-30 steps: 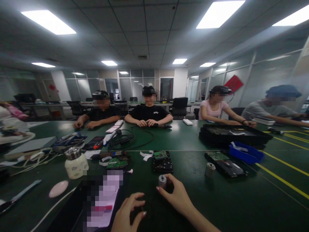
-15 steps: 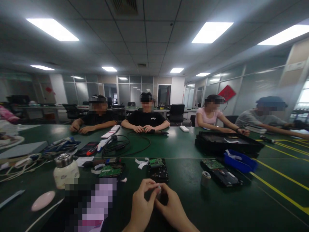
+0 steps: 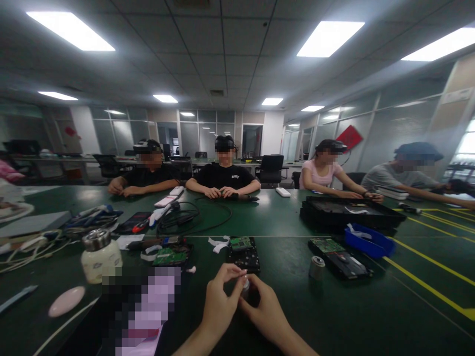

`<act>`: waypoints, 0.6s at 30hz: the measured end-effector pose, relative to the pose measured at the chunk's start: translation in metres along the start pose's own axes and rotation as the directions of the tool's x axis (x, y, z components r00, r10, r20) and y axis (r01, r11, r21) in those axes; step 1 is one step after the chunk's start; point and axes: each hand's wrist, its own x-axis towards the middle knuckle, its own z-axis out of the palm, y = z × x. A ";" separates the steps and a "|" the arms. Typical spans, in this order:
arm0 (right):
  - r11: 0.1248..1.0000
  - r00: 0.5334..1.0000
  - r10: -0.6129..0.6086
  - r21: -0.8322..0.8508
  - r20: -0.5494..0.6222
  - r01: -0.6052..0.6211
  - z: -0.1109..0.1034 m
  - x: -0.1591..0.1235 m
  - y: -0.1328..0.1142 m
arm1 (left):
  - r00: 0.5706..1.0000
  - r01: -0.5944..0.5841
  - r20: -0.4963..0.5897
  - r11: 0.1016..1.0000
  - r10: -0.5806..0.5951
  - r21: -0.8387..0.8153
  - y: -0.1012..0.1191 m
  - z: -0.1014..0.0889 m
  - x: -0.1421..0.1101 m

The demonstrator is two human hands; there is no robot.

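Low in the middle of the view, my left hand (image 3: pixel 218 301) and my right hand (image 3: pixel 265 309) meet over the green table (image 3: pixel 282 212). Between their fingertips sits a small metal cylinder (image 3: pixel 245 285), mostly hidden. My left thumb and forefinger pinch its top; my right fingers curl round its side. Just beyond the hands lies a black hard drive with a green circuit board (image 3: pixel 243 252). A second small metal cylinder (image 3: pixel 316 267) stands upright to the right, apart from both hands.
A white jar with a metal lid (image 3: pixel 100 254), a pink oval pad (image 3: pixel 67 301), cables (image 3: pixel 185 217) and another circuit board (image 3: pixel 170 255) lie at left. A blue bin (image 3: pixel 367 241), black tray (image 3: pixel 345 211) and open drive (image 3: pixel 339 257) sit at right. Several people sit across the table.
My left hand came up from the lower edge and joined my right hand on the small cylinder. The view shifted slightly upward and left.
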 end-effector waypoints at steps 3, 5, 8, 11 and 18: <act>1.000 1.000 -0.007 0.002 0.002 0.007 0.000 0.000 -0.002 | 0.999 0.015 0.046 1.000 -0.014 -0.010 0.003 -0.002 0.000; 1.000 1.000 -0.004 0.008 0.013 0.004 -0.001 0.000 -0.004 | 0.997 0.027 0.068 1.000 -0.026 -0.012 0.004 -0.003 -0.002; 0.998 1.000 -0.016 0.065 -0.004 0.016 -0.002 -0.001 -0.008 | 0.997 0.021 0.076 1.000 -0.021 -0.007 -0.001 -0.004 -0.009; 0.986 0.998 -0.039 0.159 -0.053 0.047 -0.005 -0.002 -0.009 | 0.997 0.039 0.069 0.999 -0.038 -0.021 -0.010 -0.004 -0.015; 0.978 0.996 -0.054 0.199 -0.077 0.068 -0.012 -0.002 -0.005 | 0.972 0.126 0.205 0.992 -0.117 -0.029 -0.011 -0.001 -0.013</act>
